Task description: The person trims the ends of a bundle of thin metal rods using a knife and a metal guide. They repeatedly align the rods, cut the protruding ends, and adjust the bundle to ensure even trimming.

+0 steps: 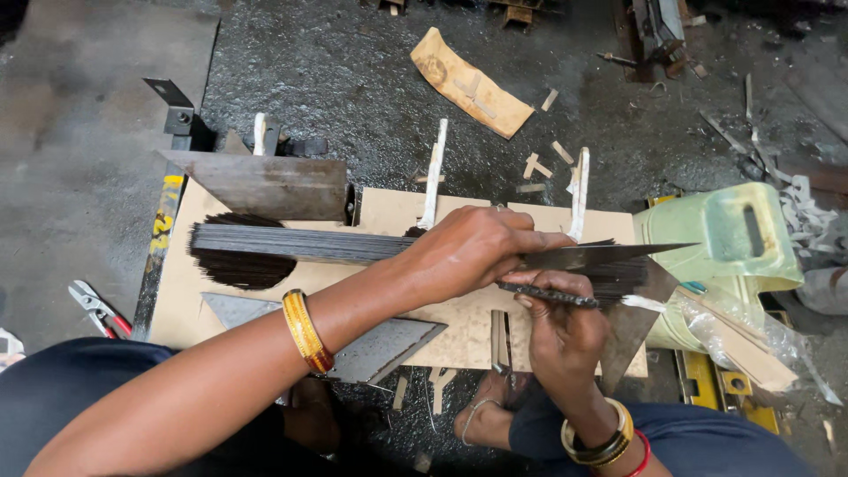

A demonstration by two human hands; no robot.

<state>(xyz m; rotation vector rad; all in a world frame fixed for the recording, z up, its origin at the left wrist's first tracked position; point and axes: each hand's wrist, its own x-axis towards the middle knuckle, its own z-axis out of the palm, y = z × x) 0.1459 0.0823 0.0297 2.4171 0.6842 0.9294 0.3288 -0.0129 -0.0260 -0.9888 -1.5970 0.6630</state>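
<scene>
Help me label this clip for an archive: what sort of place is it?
Probably a small floor-level metal workshop. The left hand presses on a stack of thin metal strips laid on a board, sheet-metal offcuts lie around, and red-handled snips rest on the grimy floor.

The left hand (473, 252) lies over the middle of the long bundle of thin dark metal strips (291, 243), so that stretch and the fingertips curled onto it are hidden, and the right hand (561, 331) covers part of the dark ridged file (548, 296) it grips. Near the bottom edge both forearms, the dark clothing and a bare foot (486, 415) are cut off. The red-handled cutters (99, 309) at the left are partly hidden by a sleeve, and the far scraps (658, 35) are cropped by the top edge.
</scene>
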